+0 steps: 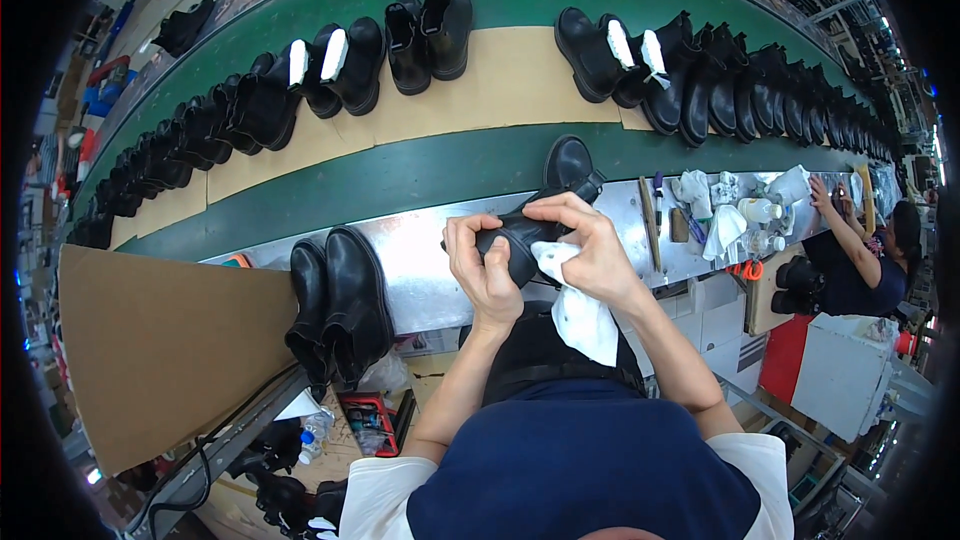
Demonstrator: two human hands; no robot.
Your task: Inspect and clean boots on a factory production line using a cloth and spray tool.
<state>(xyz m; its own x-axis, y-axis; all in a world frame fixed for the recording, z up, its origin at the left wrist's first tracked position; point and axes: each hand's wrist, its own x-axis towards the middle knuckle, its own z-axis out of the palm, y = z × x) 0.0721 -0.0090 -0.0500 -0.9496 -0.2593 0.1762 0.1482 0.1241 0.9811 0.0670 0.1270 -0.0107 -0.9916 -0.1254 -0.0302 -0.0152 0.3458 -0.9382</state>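
Note:
A black leather boot [522, 245] is held between my two hands, over the near edge of the metal bench strip. My left hand [482, 268] wraps round one end of it, with the thumb on its upper surface. My right hand [598, 252] is closed on a white cloth [587, 326], which hangs down below it; its fingers also touch the boot. Just beyond my hands, a second black boot [569, 164] rests on the bench, partly hidden by my right hand. To the left, a pair of black boots [345, 290] stands at the bench edge.
Long rows of black boots [258, 112] line the green conveyor [420, 162] on tan paper. Right of my hands lie a wooden-handled tool [649, 225], cloths [728, 228] and bottles [760, 210]. A cardboard panel [170, 350] stands left. A co-worker [870, 260] works at far right.

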